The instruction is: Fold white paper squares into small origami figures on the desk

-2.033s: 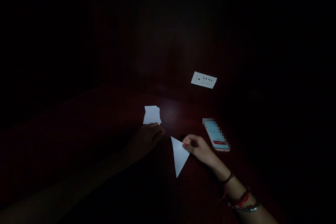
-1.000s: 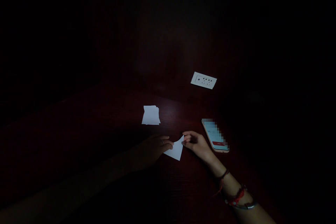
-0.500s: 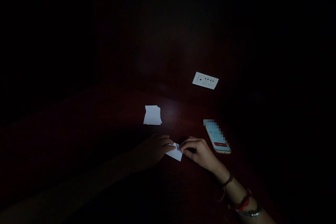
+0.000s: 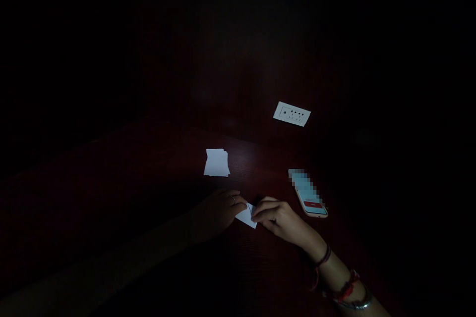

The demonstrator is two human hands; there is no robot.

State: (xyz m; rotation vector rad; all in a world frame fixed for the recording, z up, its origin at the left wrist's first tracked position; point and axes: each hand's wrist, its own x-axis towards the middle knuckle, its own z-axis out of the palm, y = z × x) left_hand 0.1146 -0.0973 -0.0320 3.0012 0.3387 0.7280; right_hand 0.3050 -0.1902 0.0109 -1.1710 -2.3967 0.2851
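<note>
Between my two hands a small piece of folded white paper (image 4: 245, 217) lies on the dark red table. My left hand (image 4: 223, 210), with a ring on one finger, is in shadow and grips the paper's left side between thumb and fingers. At the paper's right edge, my right hand (image 4: 277, 218) pinches it, fingers bent and pressed together. Bracelets circle the right wrist. Beyond the hands lies a stack of white paper sheets (image 4: 217, 163), slightly uneven at the edges.
A phone (image 4: 308, 193) with its screen lit lies right of my right hand. On the dark surface behind, a white socket plate (image 4: 292, 114) is mounted. The table (image 4: 178, 158) is dimly lit, and darkness hides the surroundings.
My right hand's fingertips have shifted slightly left and down over the paper. The left thumb has drawn back a little. Stack and phone lie as before.
</note>
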